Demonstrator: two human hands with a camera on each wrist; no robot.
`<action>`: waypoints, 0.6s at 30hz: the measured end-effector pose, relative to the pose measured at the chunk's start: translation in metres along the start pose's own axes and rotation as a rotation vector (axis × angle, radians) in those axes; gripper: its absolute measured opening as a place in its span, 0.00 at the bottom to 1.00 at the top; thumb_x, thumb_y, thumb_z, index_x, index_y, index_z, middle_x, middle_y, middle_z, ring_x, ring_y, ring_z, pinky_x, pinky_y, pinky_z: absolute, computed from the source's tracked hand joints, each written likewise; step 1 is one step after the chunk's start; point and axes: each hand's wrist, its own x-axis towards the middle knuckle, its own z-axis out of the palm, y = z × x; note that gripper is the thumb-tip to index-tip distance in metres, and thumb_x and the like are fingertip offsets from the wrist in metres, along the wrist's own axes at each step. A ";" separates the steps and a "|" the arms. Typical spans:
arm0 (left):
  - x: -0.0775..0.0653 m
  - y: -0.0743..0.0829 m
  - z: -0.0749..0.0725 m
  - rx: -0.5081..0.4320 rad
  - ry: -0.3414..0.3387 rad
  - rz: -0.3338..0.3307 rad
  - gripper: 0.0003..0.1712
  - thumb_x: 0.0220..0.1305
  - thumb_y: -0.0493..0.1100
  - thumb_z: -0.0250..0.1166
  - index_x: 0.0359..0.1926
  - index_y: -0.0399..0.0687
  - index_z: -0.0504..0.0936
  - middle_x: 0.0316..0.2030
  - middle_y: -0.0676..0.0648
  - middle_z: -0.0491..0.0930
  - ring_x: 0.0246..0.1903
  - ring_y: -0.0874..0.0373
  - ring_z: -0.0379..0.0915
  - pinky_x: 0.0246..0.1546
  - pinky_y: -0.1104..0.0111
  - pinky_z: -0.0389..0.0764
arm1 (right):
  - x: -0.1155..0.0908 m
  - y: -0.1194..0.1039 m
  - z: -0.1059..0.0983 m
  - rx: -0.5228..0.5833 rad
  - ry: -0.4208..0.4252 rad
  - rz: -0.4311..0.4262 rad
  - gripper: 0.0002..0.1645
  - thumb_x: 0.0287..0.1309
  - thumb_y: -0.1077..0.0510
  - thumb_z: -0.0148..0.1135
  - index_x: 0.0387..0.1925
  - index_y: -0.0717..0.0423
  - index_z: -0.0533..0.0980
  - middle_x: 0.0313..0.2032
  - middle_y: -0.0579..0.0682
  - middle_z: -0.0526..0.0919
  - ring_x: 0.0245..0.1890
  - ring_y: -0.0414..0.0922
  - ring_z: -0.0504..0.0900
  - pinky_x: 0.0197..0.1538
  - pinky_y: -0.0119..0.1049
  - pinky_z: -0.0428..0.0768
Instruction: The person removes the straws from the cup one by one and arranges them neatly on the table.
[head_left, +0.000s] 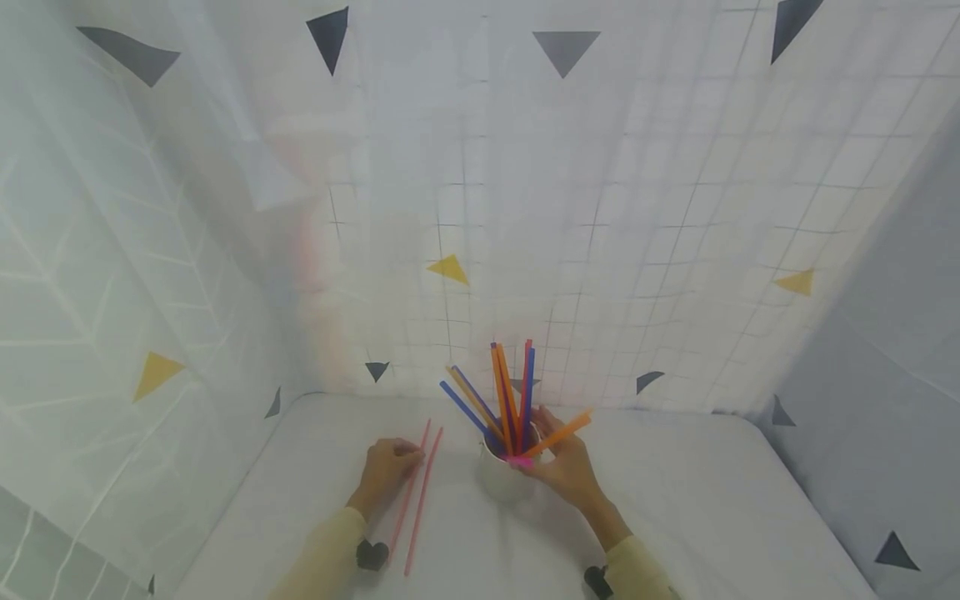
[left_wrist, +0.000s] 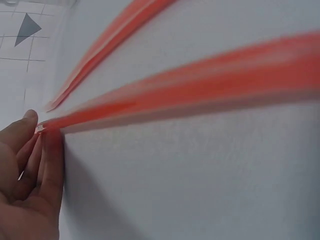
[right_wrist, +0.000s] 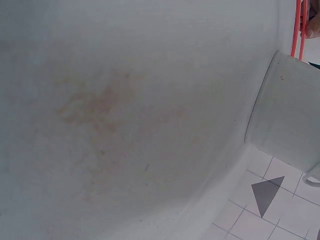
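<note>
My left hand (head_left: pixel 390 468) pinches a thin red drinking straw (head_left: pixel 402 517) near its far end; the left wrist view shows thumb and fingers at that straw's tip (left_wrist: pixel 55 121). Beside it, to the right, a second red straw (head_left: pixel 423 502) lies nearly parallel on the table. My right hand (head_left: pixel 568 467) holds the pale mug (head_left: pixel 504 483) at its right side, thumb at the near rim and fingers behind. Blue, orange and red straws (head_left: pixel 512 396) stand in the mug. A pair of orange straws (head_left: pixel 566 431) leans out to the right over this hand. Something pink (head_left: pixel 520 461) shows by the thumb.
The white table (head_left: pixel 675 500) ends at a back wall (head_left: pixel 480 167) of patterned cloth with grid lines and triangles. Cloth side walls (head_left: pixel 885 375) rise left and right. A mug handle (right_wrist: pixel 312 179) shows low on the right in the right wrist view.
</note>
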 end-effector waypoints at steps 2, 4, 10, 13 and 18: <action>0.000 0.001 0.001 0.016 0.012 0.009 0.08 0.55 0.48 0.73 0.34 0.51 0.86 0.29 0.56 0.83 0.35 0.60 0.78 0.45 0.59 0.80 | 0.000 -0.009 -0.002 0.002 -0.009 0.001 0.57 0.41 0.57 0.81 0.71 0.62 0.59 0.65 0.62 0.70 0.63 0.58 0.71 0.60 0.50 0.71; 0.000 0.003 0.001 0.026 0.019 0.025 0.07 0.55 0.47 0.73 0.33 0.51 0.86 0.28 0.55 0.83 0.35 0.59 0.78 0.46 0.57 0.79 | 0.000 -0.014 -0.003 -0.004 -0.015 0.004 0.57 0.42 0.57 0.80 0.71 0.63 0.59 0.64 0.63 0.70 0.63 0.58 0.70 0.60 0.50 0.71; 0.002 0.005 0.004 0.072 0.028 0.060 0.06 0.53 0.45 0.73 0.30 0.51 0.85 0.27 0.55 0.82 0.33 0.59 0.76 0.44 0.58 0.79 | 0.000 -0.020 -0.004 -0.012 -0.012 0.016 0.57 0.41 0.58 0.81 0.70 0.63 0.60 0.64 0.62 0.71 0.63 0.57 0.71 0.60 0.52 0.71; 0.003 0.005 0.005 0.102 0.031 0.075 0.07 0.53 0.45 0.74 0.29 0.49 0.84 0.26 0.54 0.81 0.32 0.59 0.75 0.42 0.59 0.78 | 0.000 -0.019 -0.004 -0.012 -0.009 0.016 0.57 0.41 0.57 0.81 0.70 0.63 0.60 0.64 0.62 0.71 0.63 0.57 0.71 0.60 0.52 0.71; 0.002 0.007 0.005 0.133 0.029 0.088 0.08 0.52 0.44 0.74 0.29 0.48 0.84 0.26 0.54 0.80 0.30 0.59 0.74 0.39 0.61 0.78 | -0.001 -0.019 -0.004 -0.014 -0.013 0.025 0.57 0.41 0.57 0.81 0.71 0.62 0.59 0.64 0.61 0.71 0.63 0.56 0.71 0.60 0.51 0.71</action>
